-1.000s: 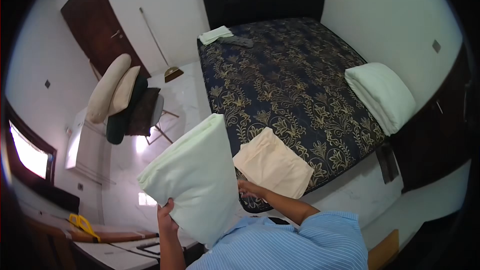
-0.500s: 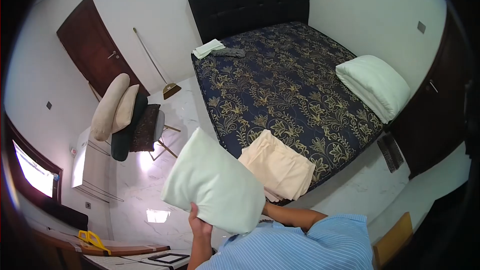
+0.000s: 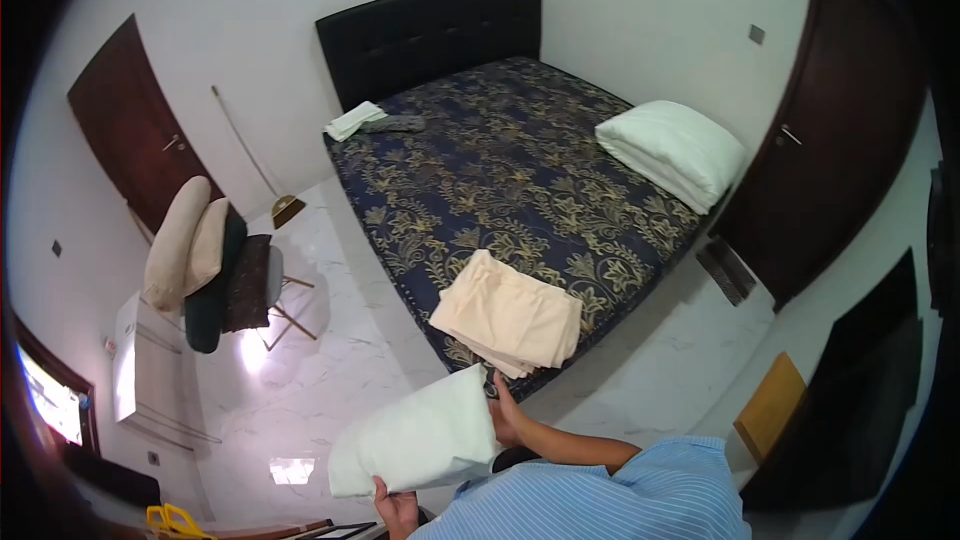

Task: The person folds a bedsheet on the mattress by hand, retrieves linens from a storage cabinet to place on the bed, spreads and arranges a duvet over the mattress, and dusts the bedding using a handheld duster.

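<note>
A thick, pale folded blanket is held in front of my shirt, between both hands. My left hand grips its lower edge, thumb in front and fingers underneath, partly hidden. At the blanket's right end, my right hand holds the side, with some fingers out of sight behind the cloth. Just beyond the blanket, a folded cream sheet lies on the near corner of the dark, gold-flowered mattress.
A rolled white comforter lies at the bed's right edge. White cloth and grey cloth lie near the headboard. To the left, pillows are heaped on a chair. A broom leans on the wall.
The blanket has tipped down from a raised slant to a flatter position, closer to my body. My right hand has come into sight at its right end. The view has shifted.
</note>
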Demonstrator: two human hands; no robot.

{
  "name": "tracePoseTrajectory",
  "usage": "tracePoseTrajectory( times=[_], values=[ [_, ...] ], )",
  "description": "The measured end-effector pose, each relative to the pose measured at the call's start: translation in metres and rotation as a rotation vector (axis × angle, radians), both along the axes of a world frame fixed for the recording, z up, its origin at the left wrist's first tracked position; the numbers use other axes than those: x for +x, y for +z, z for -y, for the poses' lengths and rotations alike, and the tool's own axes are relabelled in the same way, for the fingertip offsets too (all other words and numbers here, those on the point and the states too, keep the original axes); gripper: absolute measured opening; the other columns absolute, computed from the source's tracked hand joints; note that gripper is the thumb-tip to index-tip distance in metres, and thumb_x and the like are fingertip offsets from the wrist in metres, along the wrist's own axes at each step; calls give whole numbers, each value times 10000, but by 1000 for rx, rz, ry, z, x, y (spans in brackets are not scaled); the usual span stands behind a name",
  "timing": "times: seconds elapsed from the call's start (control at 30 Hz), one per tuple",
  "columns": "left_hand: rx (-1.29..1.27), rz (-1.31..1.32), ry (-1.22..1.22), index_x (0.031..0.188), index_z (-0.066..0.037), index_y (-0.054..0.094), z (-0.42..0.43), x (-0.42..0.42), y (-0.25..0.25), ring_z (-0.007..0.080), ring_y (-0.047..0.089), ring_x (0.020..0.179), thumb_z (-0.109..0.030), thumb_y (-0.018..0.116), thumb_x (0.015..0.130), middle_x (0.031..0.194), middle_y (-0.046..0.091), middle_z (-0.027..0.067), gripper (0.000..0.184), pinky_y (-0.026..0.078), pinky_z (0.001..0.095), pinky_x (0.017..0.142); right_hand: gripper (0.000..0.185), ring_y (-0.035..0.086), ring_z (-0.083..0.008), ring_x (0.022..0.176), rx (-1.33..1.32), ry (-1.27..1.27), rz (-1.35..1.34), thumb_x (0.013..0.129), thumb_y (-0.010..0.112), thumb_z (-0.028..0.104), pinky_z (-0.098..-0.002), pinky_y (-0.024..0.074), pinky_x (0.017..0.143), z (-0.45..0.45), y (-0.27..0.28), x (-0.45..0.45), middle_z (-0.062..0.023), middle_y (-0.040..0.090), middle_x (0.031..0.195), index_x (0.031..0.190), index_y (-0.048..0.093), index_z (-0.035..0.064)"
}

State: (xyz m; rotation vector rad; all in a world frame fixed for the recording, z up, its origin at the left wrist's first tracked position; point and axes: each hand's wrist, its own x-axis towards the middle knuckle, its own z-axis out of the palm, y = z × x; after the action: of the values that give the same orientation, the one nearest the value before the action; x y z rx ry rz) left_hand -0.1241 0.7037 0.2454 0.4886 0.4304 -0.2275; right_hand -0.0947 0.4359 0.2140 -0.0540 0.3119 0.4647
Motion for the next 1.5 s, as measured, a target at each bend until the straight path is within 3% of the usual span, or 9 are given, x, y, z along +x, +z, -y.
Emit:
tracePoseTrajectory(
  times=[0.03,0.13,0.17,0.27,0.43,0.67,1.23,1.33,1.5],
  values=[
    [-9,-8,-26,1120,-17,358,-7,-10,-12,230,436,1007,-233,458,789,1105,448,98,408,360,384,843,570,435,-212,1001,-9,-26,-8,747,422,479,-342,318,882,-2,-1,-10,-105,468,1082,1105,407,36],
    [1120,732,-333,1192,-96,324,-30,-40,-52,295,343,1052,-234,445,809,1178,315,134,425,221,234,895,533,466,-231,961,-153,-105,-179,732,491,419,-356,347,857,-12,-13,-41,-110,493,1042,1082,420,24],
    [1102,739,-355,1192,-96,324,-24,-35,-45,295,343,1052,-234,445,809,1178,315,134,425,221,234,895,533,466,-231,961,-160,-129,-190,732,491,419,-356,347,857,-12,-16,-52,-110,493,1042,1082,420,24],
    [38,-12,-351,1118,-28,363,4,-4,-15,220,449,989,-216,466,785,1091,457,95,396,374,365,831,478,490,-241,926,-307,-122,-235,714,557,301,-372,364,839,-1,-18,-89,-123,491,1039,1071,421,13],
    [47,-3,-505,1118,-37,362,55,14,-12,205,463,966,-174,479,779,1059,474,88,384,387,347,816,433,524,-247,859,-372,-213,-292,706,560,205,-378,407,787,31,-7,-131,-137,516,978,1055,415,-6],
    [219,220,-740,1137,-46,326,149,37,21,203,433,1000,-149,492,766,1102,435,70,420,362,351,839,395,544,-246,823,-390,-448,-357,700,538,132,-358,436,750,91,13,-155,-154,532,935,1039,422,-33],
    [-32,201,-961,1102,-8,372,450,85,35,215,449,990,-225,515,759,1075,467,99,430,344,349,869,382,519,-228,873,-584,-775,-284,783,457,237,-357,442,729,316,-4,-190,-139,507,989,1073,392,-3],
    [-60,257,-971,1087,-5,394,504,114,53,214,454,985,-228,504,767,1070,473,100,406,349,347,864,349,533,-205,823,-733,-846,-298,789,450,234,-340,460,646,339,23,-203,-107,502,976,1073,390,39],
    [-127,410,-920,1101,-4,389,564,175,72,222,443,999,-267,471,782,1097,456,105,421,339,356,866,322,527,-197,834,-928,-828,-394,802,429,201,-333,453,649,369,6,-220,-101,486,1000,1084,372,56]
  ],
)
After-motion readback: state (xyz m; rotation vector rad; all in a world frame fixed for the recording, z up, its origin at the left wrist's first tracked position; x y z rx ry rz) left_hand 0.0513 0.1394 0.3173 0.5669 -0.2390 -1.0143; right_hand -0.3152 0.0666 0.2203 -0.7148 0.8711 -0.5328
